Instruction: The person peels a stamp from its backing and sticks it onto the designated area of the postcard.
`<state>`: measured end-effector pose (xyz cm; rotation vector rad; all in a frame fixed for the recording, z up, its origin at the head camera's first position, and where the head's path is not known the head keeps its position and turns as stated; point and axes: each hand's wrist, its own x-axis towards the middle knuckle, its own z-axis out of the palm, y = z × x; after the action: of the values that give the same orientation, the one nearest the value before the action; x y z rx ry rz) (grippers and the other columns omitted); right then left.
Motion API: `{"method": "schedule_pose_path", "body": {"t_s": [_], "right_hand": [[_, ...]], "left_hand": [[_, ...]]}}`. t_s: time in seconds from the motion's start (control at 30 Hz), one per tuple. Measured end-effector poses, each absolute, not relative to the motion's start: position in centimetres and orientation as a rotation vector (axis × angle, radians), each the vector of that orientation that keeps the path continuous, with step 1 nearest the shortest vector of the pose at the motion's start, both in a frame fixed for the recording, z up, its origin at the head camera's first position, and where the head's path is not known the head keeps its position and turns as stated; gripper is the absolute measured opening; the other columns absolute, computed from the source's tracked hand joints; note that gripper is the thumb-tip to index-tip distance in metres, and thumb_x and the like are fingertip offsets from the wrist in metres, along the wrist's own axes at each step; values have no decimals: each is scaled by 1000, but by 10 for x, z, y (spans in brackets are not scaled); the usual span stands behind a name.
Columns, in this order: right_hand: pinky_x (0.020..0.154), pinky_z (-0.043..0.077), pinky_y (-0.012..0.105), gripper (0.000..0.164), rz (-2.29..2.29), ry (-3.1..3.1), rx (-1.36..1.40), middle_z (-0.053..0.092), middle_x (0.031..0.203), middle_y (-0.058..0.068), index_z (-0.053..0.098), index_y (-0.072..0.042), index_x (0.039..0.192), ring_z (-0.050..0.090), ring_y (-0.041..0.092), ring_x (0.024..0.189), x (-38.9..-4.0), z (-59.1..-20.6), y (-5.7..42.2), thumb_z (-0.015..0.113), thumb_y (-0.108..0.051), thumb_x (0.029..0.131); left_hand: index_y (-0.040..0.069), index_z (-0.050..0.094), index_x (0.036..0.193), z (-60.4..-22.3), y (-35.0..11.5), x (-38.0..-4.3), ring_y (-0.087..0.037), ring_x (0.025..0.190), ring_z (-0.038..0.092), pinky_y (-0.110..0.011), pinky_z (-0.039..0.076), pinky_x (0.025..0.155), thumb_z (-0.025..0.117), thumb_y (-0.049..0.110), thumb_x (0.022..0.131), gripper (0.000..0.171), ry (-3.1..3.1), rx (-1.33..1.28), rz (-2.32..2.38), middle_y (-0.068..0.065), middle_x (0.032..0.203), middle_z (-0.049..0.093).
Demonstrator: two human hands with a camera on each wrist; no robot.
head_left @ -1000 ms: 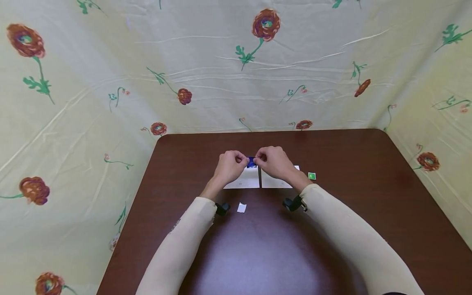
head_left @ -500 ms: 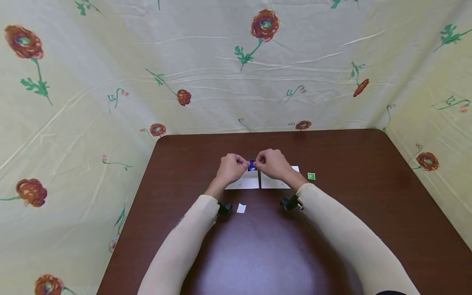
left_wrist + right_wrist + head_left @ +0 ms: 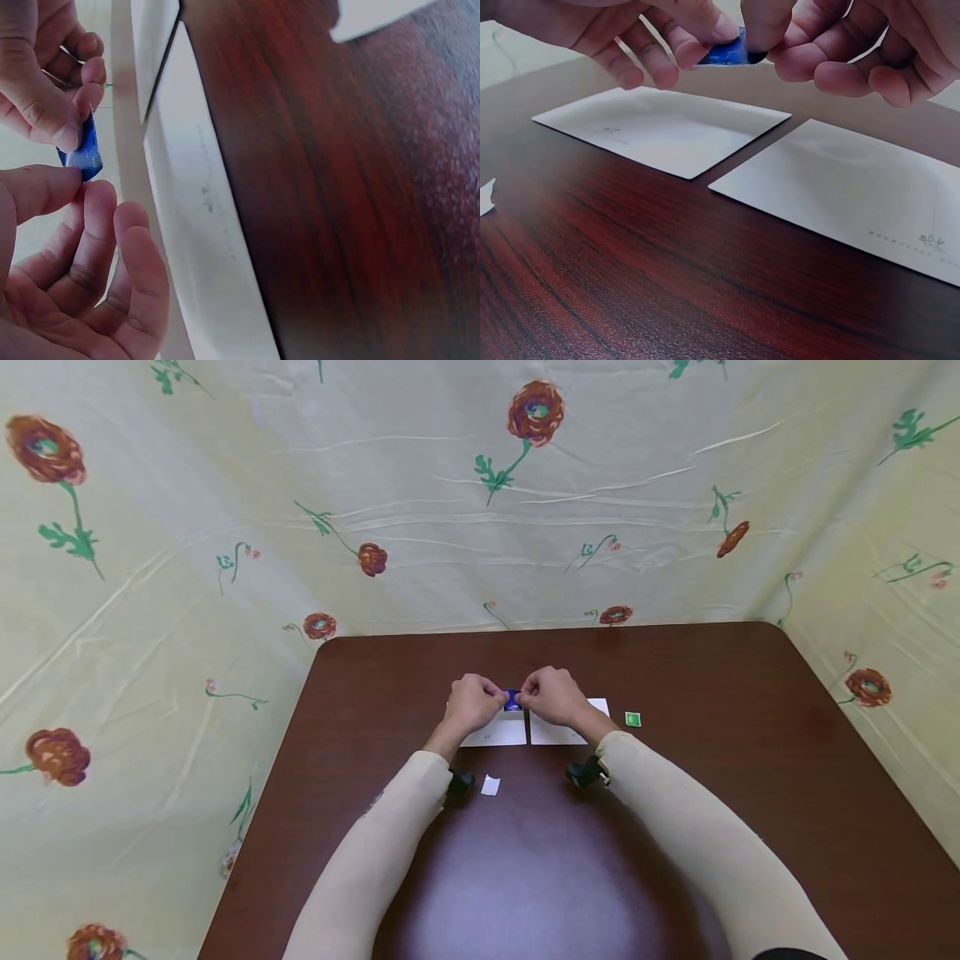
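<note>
A small shiny blue packet (image 3: 512, 700) with a serrated edge is held between my two hands above two white cards. My left hand (image 3: 474, 703) pinches one side of the packet with thumb and forefinger. On the other side, my right hand (image 3: 555, 695) pinches it the same way. In the left wrist view the blue packet (image 3: 84, 154) looks flat and tilted, with the fingertips close together on it. The right wrist view shows the blue packet (image 3: 727, 51) partly hidden behind the thumbs. Below the hands lie a left white card (image 3: 660, 127) and a right white card (image 3: 847, 191), with a narrow gap between them.
A small white scrap (image 3: 491, 786) lies on the brown table (image 3: 540, 877) nearer to me. Right of the cards is a small green square with a white border (image 3: 633, 719). A flowered sheet (image 3: 420, 468) hangs behind the table and along both its sides.
Both hands have come slightly closer to me and lower in the view, with the blue packet between them. Their pinch on it stays the same.
</note>
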<state>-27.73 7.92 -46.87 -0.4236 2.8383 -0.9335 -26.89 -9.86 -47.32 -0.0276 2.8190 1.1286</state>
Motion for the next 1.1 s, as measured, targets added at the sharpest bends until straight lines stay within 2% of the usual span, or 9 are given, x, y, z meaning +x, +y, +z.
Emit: {"method": "schedule_pose_path", "body": {"t_s": [0.27,0.83,1.1], "right_hand": [[54,38,27,20,-865,2875,-408,66,69,0,73,-13,78,55,18,64,-282,-479,77,73,-29,90],[57,42,28,21,-806,2874,-344,67,71,-1,73,-15,77,58,18,67,-285,-491,73,72,-31,91],[56,42,28,20,-800,2878,-321,66,70,-1,73,-16,78,58,17,66,-284,-492,72,73,-31,90]], "left_hand": [[16,79,78,-480,-97,-272,-22,74,61,-30,43,53,75,31,89,19,2839,-44,1050,-1,82,72],[17,79,74,-487,-93,-274,-19,70,62,-28,45,53,75,28,88,18,2893,-38,964,-1,82,73],[20,77,71,-487,-92,-274,-20,72,63,-32,46,57,74,27,87,18,2922,-49,911,1,79,72]]}}
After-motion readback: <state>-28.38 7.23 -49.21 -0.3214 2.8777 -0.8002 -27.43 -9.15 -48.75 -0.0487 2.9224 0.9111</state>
